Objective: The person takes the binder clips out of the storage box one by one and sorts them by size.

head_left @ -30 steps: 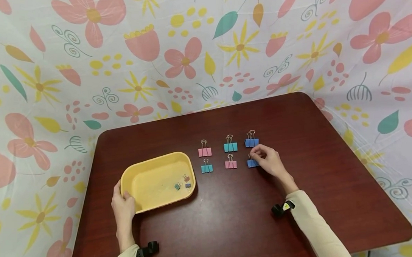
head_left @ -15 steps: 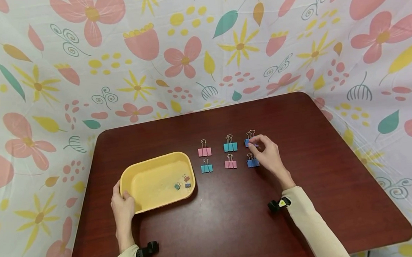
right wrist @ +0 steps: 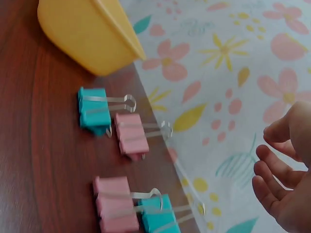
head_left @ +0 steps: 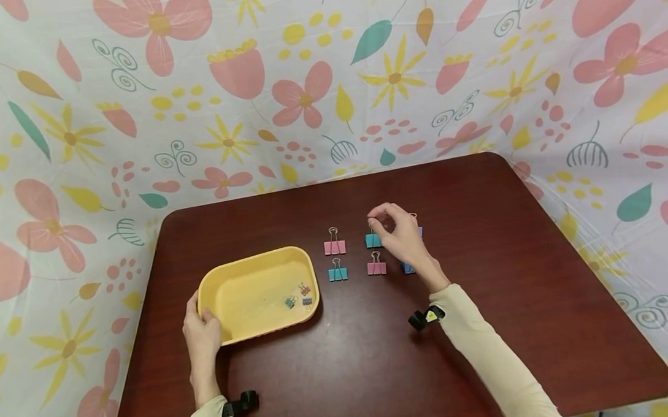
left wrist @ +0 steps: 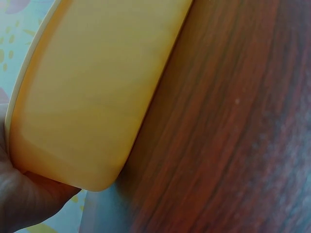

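Observation:
My left hand point(head_left: 202, 336) grips the left end of a yellow plastic bin point(head_left: 221, 272), thumb over the rim and fingers outside. My right hand point(head_left: 402, 235) hovers at the wire handles of the back teal binder clip point(head_left: 373, 241). In the right wrist view its fingers are loosely curled with nothing between them. It partly covers a back blue binder clip point(head_left: 420, 230) and a front blue binder clip point(head_left: 408, 269). Left of it stand a back pink clip point(head_left: 334, 248), a front teal clip point(head_left: 338, 274) and a front pink clip point(right wrist: 115, 204), handles up.
Inside the bin's right end lie three small binder clips: one reddish point(head_left: 305, 289), one teal point(head_left: 291, 301) and one blue point(head_left: 307, 301). The brown table point(head_left: 339, 368) has rounded corners. A flowered cloth point(head_left: 303, 146) hangs behind its back edge.
My right hand has moved from the front blue clip past the back blue one, then left to the back teal clip. The clips, the bin and my left hand keep their places.

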`<state>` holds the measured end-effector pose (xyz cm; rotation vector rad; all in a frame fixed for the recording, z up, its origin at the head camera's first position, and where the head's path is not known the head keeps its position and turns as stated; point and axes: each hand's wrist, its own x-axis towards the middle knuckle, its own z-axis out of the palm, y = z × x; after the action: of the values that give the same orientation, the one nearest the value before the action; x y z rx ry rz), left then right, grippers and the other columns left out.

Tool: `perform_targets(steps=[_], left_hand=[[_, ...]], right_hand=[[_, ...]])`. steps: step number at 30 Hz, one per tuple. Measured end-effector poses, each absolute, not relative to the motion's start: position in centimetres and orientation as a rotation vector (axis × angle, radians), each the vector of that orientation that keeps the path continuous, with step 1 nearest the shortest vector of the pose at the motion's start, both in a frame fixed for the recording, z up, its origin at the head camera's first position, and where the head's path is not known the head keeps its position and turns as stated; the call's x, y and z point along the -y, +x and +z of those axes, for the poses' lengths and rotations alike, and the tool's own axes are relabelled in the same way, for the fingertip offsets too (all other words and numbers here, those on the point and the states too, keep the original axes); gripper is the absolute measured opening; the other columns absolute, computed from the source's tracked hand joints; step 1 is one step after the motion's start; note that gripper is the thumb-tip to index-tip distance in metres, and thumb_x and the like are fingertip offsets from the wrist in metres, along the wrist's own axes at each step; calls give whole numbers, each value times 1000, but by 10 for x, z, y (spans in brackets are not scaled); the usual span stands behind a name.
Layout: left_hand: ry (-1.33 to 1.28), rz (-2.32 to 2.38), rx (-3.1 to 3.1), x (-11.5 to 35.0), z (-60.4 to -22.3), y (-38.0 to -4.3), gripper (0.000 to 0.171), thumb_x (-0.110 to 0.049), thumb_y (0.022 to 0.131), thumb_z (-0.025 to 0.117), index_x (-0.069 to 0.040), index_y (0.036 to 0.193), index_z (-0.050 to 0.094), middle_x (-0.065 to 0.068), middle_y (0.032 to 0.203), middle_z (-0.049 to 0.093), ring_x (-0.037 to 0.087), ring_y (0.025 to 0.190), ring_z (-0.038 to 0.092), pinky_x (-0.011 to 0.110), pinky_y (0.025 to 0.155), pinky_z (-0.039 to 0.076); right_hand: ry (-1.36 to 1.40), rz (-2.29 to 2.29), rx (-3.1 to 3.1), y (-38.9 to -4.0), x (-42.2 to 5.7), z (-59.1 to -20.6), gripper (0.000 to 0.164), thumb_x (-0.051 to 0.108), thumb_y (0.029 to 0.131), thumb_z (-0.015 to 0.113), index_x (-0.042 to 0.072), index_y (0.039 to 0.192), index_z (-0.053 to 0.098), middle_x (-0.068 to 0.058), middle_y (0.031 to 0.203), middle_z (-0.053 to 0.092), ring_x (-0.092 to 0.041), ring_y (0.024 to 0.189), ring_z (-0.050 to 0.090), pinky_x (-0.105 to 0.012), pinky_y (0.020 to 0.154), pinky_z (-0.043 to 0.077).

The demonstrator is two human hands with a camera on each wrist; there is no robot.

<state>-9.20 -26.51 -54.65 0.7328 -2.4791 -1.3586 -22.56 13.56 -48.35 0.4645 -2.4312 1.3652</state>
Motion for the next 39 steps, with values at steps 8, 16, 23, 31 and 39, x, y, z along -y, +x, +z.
perform_targets(steps=[8, 16, 23, 31, 39], left_hand=[[742, -1346, 2479, 266, -550, -91, 48, -8, 95, 30, -16, 142, 34, 23, 132, 45, 34, 103, 50, 48, 83, 41], [760, -1349, 2480, 267, -550, -89, 48, -9, 95, 30, -16, 142, 33, 22, 134, 44, 34, 103, 50, 48, 82, 42], [750, -1351, 2484, 267, -548, -90, 49, -8, 95, 30, -19, 142, 33, 21, 132, 46, 33, 99, 52, 45, 78, 42], [721, -1345, 2483, 266, -548, -91, 49, -8, 95, 29, -18, 142, 33, 21, 132, 46, 34, 99, 53, 45, 77, 43], [701, -1342, 2464, 267, -548, -92, 49, -7, 94, 30, -16, 142, 34, 21, 133, 45, 34, 100, 52, 46, 78, 43]], right_hand=[[641, 1351, 2428, -228, -96, -475, 6, 15, 85, 62, 14, 91, 64, 8, 82, 61, -8, 70, 55, -34, 63, 49], [945, 1345, 2428, -219, -38, -469, 6, 12, 85, 61, 14, 90, 65, 6, 82, 62, -4, 75, 56, -27, 65, 50], [1214, 1237, 2541, -206, 7, -476, 10, 12, 86, 60, 15, 94, 65, 1, 91, 67, -4, 85, 59, -25, 76, 48], [1318, 1151, 2640, -199, 27, -487, 12, 15, 86, 62, 15, 97, 66, 2, 95, 67, -5, 90, 59, -19, 79, 46], [1483, 959, 2816, -190, 36, -504, 20, 20, 86, 62, 11, 103, 66, 1, 98, 65, -11, 90, 57, -20, 81, 43]])
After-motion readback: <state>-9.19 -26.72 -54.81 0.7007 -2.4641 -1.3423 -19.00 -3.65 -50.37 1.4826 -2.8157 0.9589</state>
